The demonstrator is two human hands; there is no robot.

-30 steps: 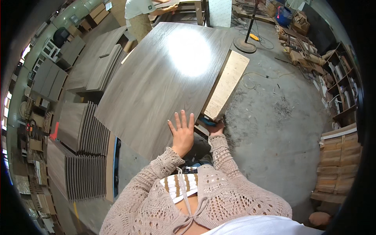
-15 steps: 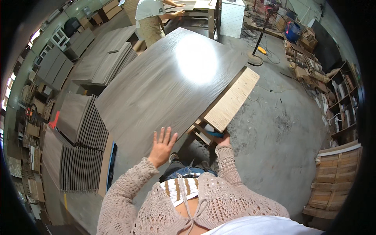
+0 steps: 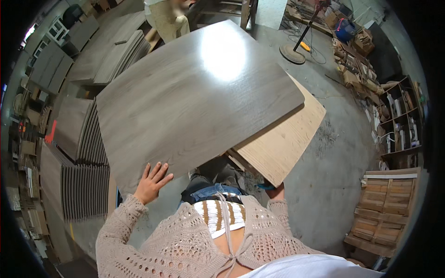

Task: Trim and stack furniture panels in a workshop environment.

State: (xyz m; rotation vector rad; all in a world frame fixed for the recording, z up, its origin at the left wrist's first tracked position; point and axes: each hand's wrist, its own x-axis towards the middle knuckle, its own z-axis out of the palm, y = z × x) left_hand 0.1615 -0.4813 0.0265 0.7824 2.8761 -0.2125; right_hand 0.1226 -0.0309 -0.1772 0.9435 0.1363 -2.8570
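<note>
A large grey wood-grain board (image 3: 185,106) lies tilted across the view, with bright glare on its far part. My left hand (image 3: 150,184) rests on its near left corner, fingers spread. From under its right side sticks out a pale plywood-like board (image 3: 285,139). At the near corner of that pale board is my right hand (image 3: 276,191), its fingers mostly hidden by the corner. A small teal-blue thing (image 3: 264,186) shows beside those fingers; its kind I cannot make out.
Upright stacks of grey boards (image 3: 85,192) stand close on my left, with more flat boards (image 3: 111,62) beyond. A person (image 3: 169,18) stands at the far side. A round-based stand (image 3: 292,54), a shelf unit (image 3: 401,116) and wooden crating (image 3: 384,208) are on the right.
The grey board has swung and slid left, so more of the pale board shows. My left hand has moved left with it; my right hand is slightly lower and further right.
</note>
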